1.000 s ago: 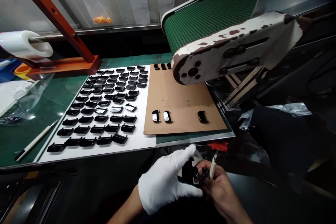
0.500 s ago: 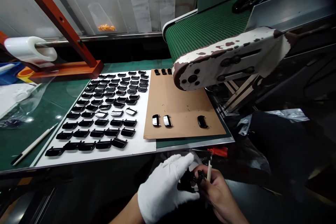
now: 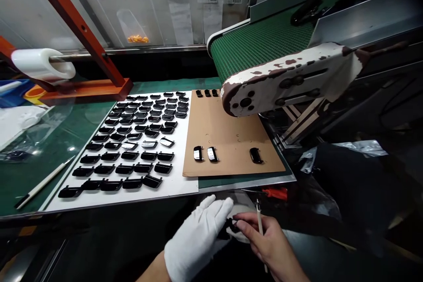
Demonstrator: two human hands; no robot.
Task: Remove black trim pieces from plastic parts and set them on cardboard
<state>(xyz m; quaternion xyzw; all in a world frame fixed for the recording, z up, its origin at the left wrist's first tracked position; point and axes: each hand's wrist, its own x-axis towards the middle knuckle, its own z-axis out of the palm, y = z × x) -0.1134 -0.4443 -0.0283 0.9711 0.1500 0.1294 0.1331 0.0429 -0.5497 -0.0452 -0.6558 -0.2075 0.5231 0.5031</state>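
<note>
My left hand (image 3: 198,233), in a white glove, is held below the table's front edge with its fingers stretched out. Beside its palm is a small black plastic part (image 3: 232,225), mostly hidden between the two hands. The bare thumb and fingers of my right hand (image 3: 267,238) pinch this part. A slim white-handled tool (image 3: 259,218) with a thin metal tip also sits in my right hand, tip upward. Just beyond the hands, a brown cardboard sheet (image 3: 228,130) bears several glossy black parts, such as this one (image 3: 255,155) at the near right.
Rows of similar black parts cover a white board (image 3: 180,176) at left. Over the cardboard juts a green conveyor belt (image 3: 264,39). A white pen-like tool (image 3: 44,183) lies far left, near a film roll (image 3: 33,62) on an orange stand (image 3: 82,90). A red-handled tool (image 3: 276,193) lies near the table's front edge.
My gloved left hand has shifted slightly left, and its fingers are straighter and less curled around the black part. My right hand has turned, so the white-handled tool shows more fully.
</note>
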